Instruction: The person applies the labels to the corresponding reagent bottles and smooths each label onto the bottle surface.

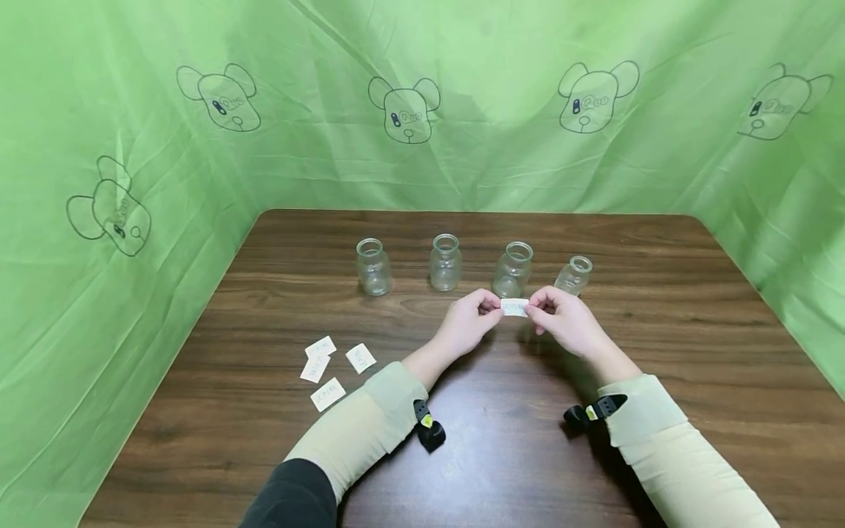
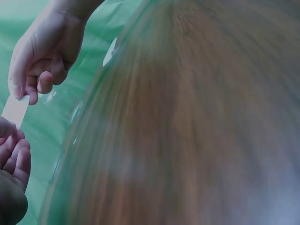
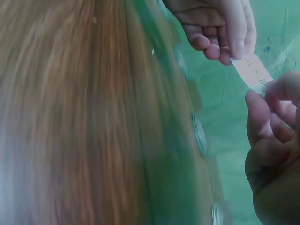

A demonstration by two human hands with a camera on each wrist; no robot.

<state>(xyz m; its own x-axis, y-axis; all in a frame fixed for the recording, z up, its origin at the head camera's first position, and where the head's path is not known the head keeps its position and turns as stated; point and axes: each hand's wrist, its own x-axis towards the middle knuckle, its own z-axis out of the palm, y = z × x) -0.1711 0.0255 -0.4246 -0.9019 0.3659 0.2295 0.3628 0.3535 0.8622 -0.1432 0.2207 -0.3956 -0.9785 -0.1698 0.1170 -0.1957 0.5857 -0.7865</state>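
A small white paper label with faint handwriting is stretched between both hands. My left hand pinches its left end between thumb and fingers. At the opposite end, the thumb and fingertips of my right hand grip it. The label is held up off the table, just in front of a clear glass jar. Behind the right hand stands another glass jar, its lower part hidden. Both wrist views show the paper spanning the two hands, slightly bent in the right wrist view.
Two more open glass jars, one at left and one nearer the middle, complete the row along the back. Several white labels lie at left, among them one nearest the sleeve. Green cloth surrounds the brown wooden table.
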